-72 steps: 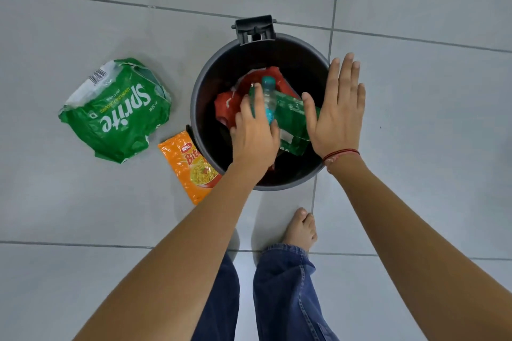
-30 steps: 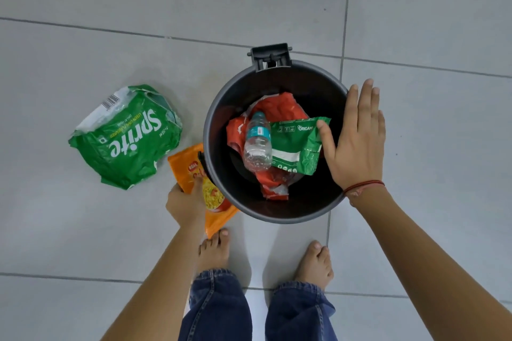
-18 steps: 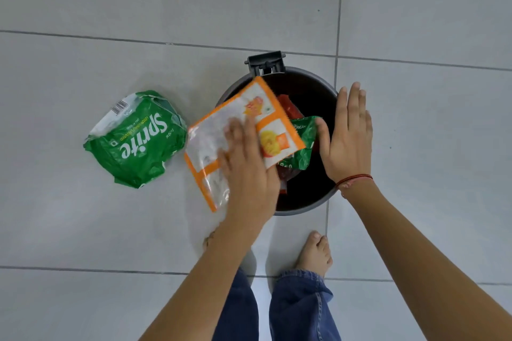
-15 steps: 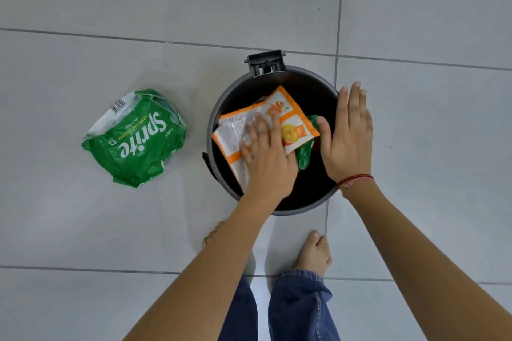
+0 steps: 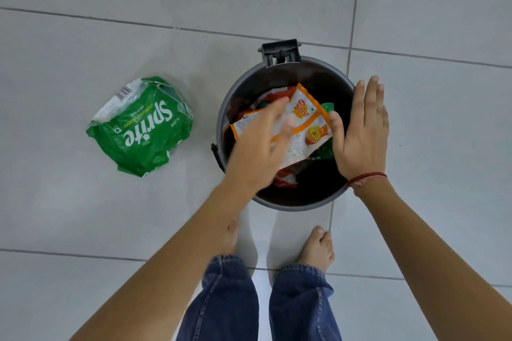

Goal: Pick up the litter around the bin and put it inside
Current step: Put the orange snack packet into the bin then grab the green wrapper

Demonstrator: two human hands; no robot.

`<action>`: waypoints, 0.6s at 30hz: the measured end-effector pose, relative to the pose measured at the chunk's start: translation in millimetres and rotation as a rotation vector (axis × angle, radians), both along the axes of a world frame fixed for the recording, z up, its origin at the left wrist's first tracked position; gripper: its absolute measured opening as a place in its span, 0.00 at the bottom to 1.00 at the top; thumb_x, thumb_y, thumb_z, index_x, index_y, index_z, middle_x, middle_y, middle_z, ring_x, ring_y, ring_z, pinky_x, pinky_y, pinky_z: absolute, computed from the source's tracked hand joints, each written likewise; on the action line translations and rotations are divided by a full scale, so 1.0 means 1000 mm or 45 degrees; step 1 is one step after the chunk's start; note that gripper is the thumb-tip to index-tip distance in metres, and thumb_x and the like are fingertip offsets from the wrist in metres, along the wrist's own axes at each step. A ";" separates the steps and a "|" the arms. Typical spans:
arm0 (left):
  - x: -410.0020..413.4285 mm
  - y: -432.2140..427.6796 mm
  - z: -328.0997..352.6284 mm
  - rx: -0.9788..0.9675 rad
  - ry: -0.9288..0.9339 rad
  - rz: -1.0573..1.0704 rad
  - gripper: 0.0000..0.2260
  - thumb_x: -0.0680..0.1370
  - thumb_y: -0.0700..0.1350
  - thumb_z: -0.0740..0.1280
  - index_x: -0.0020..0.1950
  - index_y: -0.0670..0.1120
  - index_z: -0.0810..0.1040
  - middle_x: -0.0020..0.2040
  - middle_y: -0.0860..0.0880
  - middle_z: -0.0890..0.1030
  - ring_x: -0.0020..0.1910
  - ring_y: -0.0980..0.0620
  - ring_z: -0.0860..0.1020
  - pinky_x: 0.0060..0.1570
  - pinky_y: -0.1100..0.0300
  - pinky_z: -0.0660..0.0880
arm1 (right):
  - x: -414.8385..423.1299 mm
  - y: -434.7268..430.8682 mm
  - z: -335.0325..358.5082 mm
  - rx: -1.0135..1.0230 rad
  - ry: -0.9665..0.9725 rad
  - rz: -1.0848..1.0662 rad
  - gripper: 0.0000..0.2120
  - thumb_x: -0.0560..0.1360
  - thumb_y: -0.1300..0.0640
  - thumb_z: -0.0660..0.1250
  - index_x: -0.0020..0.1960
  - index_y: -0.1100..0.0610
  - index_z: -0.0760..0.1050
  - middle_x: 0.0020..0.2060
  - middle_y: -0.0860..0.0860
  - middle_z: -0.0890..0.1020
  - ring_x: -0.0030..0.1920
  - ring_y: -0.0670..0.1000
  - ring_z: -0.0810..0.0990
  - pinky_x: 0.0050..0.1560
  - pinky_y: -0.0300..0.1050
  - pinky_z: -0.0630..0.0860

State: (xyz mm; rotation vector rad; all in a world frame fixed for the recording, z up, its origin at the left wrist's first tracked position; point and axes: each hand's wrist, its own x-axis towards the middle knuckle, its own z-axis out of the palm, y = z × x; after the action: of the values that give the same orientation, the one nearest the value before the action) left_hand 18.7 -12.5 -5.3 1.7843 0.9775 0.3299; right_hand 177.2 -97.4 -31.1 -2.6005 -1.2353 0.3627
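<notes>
Left hand [image 5: 257, 147] blurred, fingers spread loosely over glossy orange snack packet [image 5: 304, 130] inside round dark plastic bin [image 5: 291, 203]; grip unclear. Right hand [image 5: 360, 133] flat, open, at right rim. Crumpled green Sprite wrapper [image 5: 141, 127] on smooth grey floor tiles [image 5: 83, 216], left.

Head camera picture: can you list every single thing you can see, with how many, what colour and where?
bin: one, dark grey, on the floor in the middle, lid open.
orange packet: one, orange and white, on top of the rubbish in the bin, under the left hand.
red wrapper: one, red, in the bin beneath the orange packet.
green wrapper: one, green, in the bin, mostly hidden.
Sprite bag: one, green and white, crumpled on the floor to the left of the bin.
floor: grey tiles.
left hand: one, blurred, over the bin.
right hand: one, flat and open at the bin's right rim, red thread on the wrist.
feet: two, bare, below the bin.
</notes>
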 end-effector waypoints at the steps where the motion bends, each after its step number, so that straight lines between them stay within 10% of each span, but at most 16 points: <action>1: -0.013 0.009 0.007 0.109 -0.139 0.099 0.17 0.82 0.53 0.54 0.67 0.48 0.71 0.55 0.48 0.80 0.55 0.54 0.79 0.55 0.59 0.77 | 0.000 0.000 0.000 0.000 -0.001 -0.001 0.32 0.80 0.43 0.49 0.76 0.61 0.48 0.77 0.60 0.51 0.77 0.58 0.48 0.75 0.56 0.49; 6: -0.068 0.060 -0.031 0.356 -0.008 0.790 0.16 0.82 0.49 0.54 0.56 0.39 0.75 0.51 0.39 0.78 0.49 0.48 0.76 0.50 0.50 0.76 | 0.000 0.000 0.001 -0.010 -0.009 0.002 0.32 0.80 0.44 0.49 0.76 0.61 0.48 0.77 0.60 0.50 0.77 0.58 0.48 0.75 0.55 0.48; 10: -0.104 0.072 -0.093 0.122 1.016 0.332 0.37 0.78 0.61 0.61 0.76 0.37 0.55 0.78 0.39 0.55 0.77 0.42 0.55 0.73 0.45 0.57 | 0.000 0.000 0.000 0.006 -0.014 0.006 0.32 0.80 0.44 0.49 0.76 0.61 0.48 0.77 0.60 0.51 0.77 0.58 0.47 0.76 0.56 0.48; 13: -0.118 0.069 -0.121 0.176 1.359 0.100 0.37 0.76 0.58 0.65 0.76 0.37 0.57 0.78 0.37 0.51 0.78 0.39 0.50 0.73 0.41 0.55 | 0.000 0.000 -0.002 0.019 -0.017 0.003 0.32 0.79 0.43 0.49 0.76 0.61 0.48 0.77 0.60 0.50 0.77 0.58 0.47 0.76 0.55 0.48; 16: -0.118 0.074 -0.123 0.201 1.091 0.384 0.15 0.81 0.49 0.62 0.55 0.36 0.75 0.57 0.34 0.76 0.58 0.37 0.75 0.53 0.47 0.73 | 0.001 0.000 -0.003 0.018 -0.015 0.003 0.32 0.79 0.43 0.49 0.76 0.60 0.48 0.77 0.59 0.50 0.77 0.58 0.47 0.75 0.54 0.47; 18: -0.113 0.067 -0.108 0.122 0.801 0.565 0.15 0.82 0.48 0.59 0.41 0.39 0.72 0.35 0.44 0.72 0.38 0.43 0.73 0.37 0.57 0.64 | 0.001 0.000 -0.003 0.011 -0.020 0.007 0.32 0.80 0.43 0.49 0.76 0.60 0.47 0.77 0.59 0.50 0.77 0.57 0.47 0.75 0.54 0.47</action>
State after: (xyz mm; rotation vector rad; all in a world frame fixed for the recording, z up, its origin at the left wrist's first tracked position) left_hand -94.8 54.9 -113.6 1.7774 1.8395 0.0794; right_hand 178.5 -97.6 -34.1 -2.5981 -1.2462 0.3373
